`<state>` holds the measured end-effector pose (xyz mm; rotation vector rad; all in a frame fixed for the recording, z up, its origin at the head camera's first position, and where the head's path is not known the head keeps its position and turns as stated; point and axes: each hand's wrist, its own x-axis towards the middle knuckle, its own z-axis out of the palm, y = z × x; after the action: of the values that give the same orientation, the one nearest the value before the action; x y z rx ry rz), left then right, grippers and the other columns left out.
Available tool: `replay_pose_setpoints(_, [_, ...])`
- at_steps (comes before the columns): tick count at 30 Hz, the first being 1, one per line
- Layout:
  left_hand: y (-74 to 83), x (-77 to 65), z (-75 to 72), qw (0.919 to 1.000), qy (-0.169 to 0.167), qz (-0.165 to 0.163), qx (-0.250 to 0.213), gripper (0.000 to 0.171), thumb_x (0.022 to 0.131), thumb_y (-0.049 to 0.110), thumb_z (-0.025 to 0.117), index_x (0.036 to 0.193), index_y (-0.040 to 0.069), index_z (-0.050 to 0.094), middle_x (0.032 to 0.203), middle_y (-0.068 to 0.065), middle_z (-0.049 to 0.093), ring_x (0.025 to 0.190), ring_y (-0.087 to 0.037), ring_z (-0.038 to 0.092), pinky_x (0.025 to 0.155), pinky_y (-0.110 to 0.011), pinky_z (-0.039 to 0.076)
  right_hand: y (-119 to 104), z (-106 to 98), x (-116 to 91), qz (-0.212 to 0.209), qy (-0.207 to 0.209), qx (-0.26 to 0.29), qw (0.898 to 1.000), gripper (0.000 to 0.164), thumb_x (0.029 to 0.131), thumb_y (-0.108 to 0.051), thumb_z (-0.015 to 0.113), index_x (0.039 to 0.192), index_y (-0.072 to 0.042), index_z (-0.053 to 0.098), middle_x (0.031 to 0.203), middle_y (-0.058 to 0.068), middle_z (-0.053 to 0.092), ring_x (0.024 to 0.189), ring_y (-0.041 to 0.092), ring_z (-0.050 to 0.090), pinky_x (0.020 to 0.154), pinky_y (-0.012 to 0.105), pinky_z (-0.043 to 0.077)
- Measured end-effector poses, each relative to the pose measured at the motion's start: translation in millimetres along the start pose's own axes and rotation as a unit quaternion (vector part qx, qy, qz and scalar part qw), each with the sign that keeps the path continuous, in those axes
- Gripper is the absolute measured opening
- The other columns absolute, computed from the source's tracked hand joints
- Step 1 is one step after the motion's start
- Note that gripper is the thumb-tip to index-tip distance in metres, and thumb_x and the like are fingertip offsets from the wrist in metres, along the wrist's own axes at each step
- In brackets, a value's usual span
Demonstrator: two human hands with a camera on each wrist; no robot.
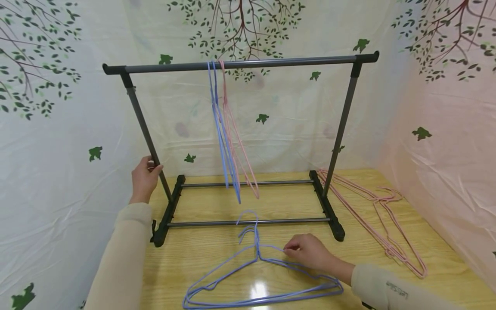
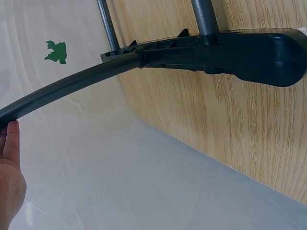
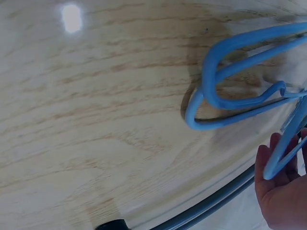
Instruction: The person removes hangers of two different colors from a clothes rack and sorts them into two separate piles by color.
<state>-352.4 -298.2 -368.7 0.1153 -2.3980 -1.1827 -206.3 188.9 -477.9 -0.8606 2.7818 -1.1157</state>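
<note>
A black clothes rack (image 1: 248, 64) stands on the wooden table, with two blue hangers (image 1: 217, 112) and some pink hangers (image 1: 232, 120) hooked near the middle of its bar. My left hand (image 1: 145, 178) holds the rack's left post low down, thumb at the front; the left wrist view catches part of this hand (image 2: 10, 167) against the post (image 2: 72, 86). In front of the rack lie several blue hangers (image 1: 232, 297). My right hand (image 1: 310, 252) pinches the right shoulder of the uppermost one, also visible beside the hand (image 3: 288, 191) in the right wrist view as a blue hanger (image 3: 280, 158).
A pile of pink hangers (image 1: 381, 228) lies right of the rack on the table (image 1: 201, 202). Leaf-patterned sheeting (image 1: 294, 112) hangs behind and on both sides. The rack's black left foot (image 1: 166, 224) is close to the left forearm.
</note>
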Motion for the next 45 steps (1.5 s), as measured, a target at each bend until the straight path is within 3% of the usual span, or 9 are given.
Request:
replay_pose_setpoints(8, [0.1, 1.0, 0.7, 1.0000, 0.001, 0.002, 0.000, 0.044, 0.103, 0.020, 0.056, 0.140, -0.002, 0.047, 0.124, -0.028, 0.059, 0.114, -0.042, 0.059, 0.092, -0.054, 0.050, -3.8, 6.9, -0.2, 0.021, 0.016, -0.062, 0.998, 0.006, 0.089, -0.015, 0.074, 0.086, -0.014, 0.079, 0.083, -0.011, 0.068, 0.073, 0.003, 0.061, 0.063, 0.024, 0.052])
replay_pose_setpoints(17, [-0.4, 1.3, 0.9, 1.0000, 0.003, 0.002, 0.001, 0.044, 0.103, 0.020, 0.056, 0.141, -0.001, 0.047, 0.125, -0.028, 0.059, 0.115, -0.041, 0.059, 0.092, -0.054, 0.050, -4.6, 5.3, -0.2, 0.010, -0.001, -0.079, 0.997, 0.007, 0.088, -0.016, 0.075, 0.090, -0.010, 0.079, 0.085, -0.008, 0.069, 0.074, 0.005, 0.063, 0.064, 0.025, 0.053])
replay_pose_setpoints(25, [2.0, -0.7, 1.4, 1.0000, 0.003, -0.003, -0.001, 0.045, 0.103, 0.020, 0.056, 0.141, -0.001, 0.047, 0.125, -0.028, 0.058, 0.116, -0.041, 0.058, 0.093, -0.054, 0.050, -5.5, -2.7, 7.7, 0.032, 0.037, -0.105, 0.993, 0.009, 0.089, -0.019, 0.075, 0.092, -0.012, 0.079, 0.087, -0.007, 0.071, 0.079, 0.012, 0.065, 0.068, 0.032, 0.055])
replay_pose_setpoints(37, [1.3, -1.6, 2.9, 1.0000, 0.001, 0.000, 0.001, 0.045, 0.103, 0.021, 0.055, 0.142, 0.000, 0.046, 0.126, -0.028, 0.058, 0.117, -0.041, 0.058, 0.093, -0.054, 0.050, -19.9, -38.1, 35.8, 0.028, 0.104, -0.074, 0.991, 0.014, 0.093, -0.019, 0.071, 0.100, -0.009, 0.078, 0.092, -0.002, 0.072, 0.082, 0.016, 0.068, 0.070, 0.035, 0.057])
replay_pose_setpoints(45, [1.9, -1.9, 2.8, 1.0000, 0.001, -0.001, 0.000, 0.046, 0.104, 0.022, 0.054, 0.142, 0.000, 0.045, 0.127, -0.028, 0.058, 0.117, -0.042, 0.057, 0.093, -0.054, 0.049, -58.3, -74.0, 66.3, 0.029, 0.152, -0.022, 0.988, 0.027, 0.099, -0.025, 0.064, 0.117, -0.008, 0.073, 0.108, 0.007, 0.073, 0.094, 0.024, 0.069, 0.076, 0.041, 0.057])
